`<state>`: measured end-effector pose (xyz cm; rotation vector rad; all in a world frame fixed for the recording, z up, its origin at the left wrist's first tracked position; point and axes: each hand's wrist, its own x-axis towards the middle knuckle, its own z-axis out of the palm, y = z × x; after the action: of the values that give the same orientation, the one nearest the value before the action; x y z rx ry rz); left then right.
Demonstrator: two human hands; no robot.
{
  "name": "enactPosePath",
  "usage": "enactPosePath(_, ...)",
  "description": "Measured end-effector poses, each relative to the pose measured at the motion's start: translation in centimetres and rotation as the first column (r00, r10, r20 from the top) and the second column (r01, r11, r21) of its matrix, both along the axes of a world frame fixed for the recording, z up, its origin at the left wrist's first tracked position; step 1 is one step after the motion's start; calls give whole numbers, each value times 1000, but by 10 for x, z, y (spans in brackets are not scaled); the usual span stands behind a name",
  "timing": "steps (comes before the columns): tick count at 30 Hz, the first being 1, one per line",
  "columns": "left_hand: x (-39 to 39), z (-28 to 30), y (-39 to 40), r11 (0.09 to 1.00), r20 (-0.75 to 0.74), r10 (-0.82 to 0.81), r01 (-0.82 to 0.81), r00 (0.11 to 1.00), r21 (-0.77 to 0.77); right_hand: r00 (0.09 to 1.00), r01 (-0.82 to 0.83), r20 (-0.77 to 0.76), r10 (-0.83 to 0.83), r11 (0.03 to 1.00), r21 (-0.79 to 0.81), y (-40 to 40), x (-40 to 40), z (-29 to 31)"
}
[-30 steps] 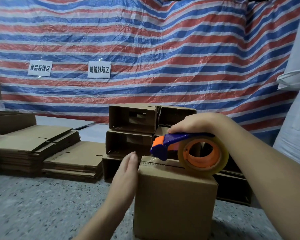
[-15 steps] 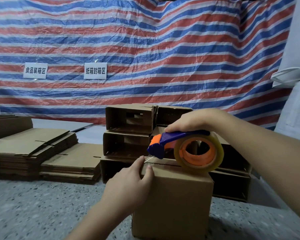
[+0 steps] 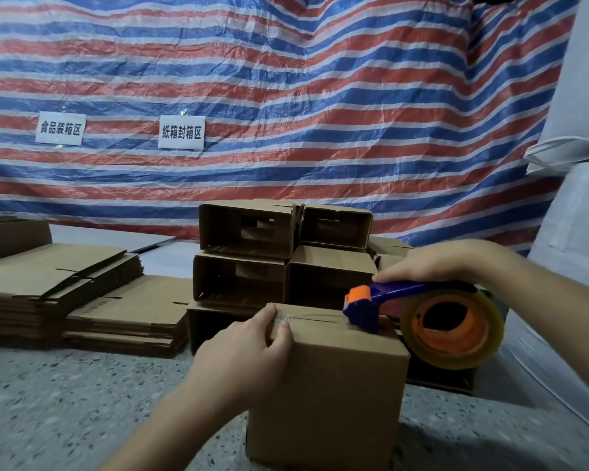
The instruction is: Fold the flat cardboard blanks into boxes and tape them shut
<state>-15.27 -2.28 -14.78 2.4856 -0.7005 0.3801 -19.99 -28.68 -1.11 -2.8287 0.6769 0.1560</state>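
**Taping the box top, floor level**

Left hand [image 3: 249, 348] curled over near-left top corner of box [image 3: 327, 396], fingers on top pinning down the tape end, thumb down the near face. Right hand [image 3: 432, 266] wrapped round purple handle of dispenser [image 3: 419, 312], forefinger stretched along it toward the orange head. Dispenser head touching box top near right edge; clear tape roll [image 3: 453, 329] on orange hub hanging past the right side. Strip of tape laid along the top seam between left fingers and dispenser head.

Box upright on speckled grey floor [image 3: 65, 409], flaps closed. Just behind it, stack of folded boxes [image 3: 252, 253] lying on their sides, open ends facing camera, three tiers high. To the left, two piles of flat blanks [image 3: 92, 294], farther pile taller. Brown carton [image 3: 11, 236] at far left edge, partly cut off.

Backdrop: red, white and blue striped tarp [image 3: 320, 96], creased, covering the whole rear. Two white signs [image 3: 181, 132] with black characters fixed to it. White sacks [image 3: 578, 198] at right edge.
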Motion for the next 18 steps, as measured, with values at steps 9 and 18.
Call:
enactPosePath(9,-10,29,-29,933,91,-206,168,974,318,997,9,70,-10,1000,17,-4,0,-11)
enactPosePath(18,-12,15,-32,907,292,-242,109,925,406,998,21,55,-22,999,27,-23,-18,3)
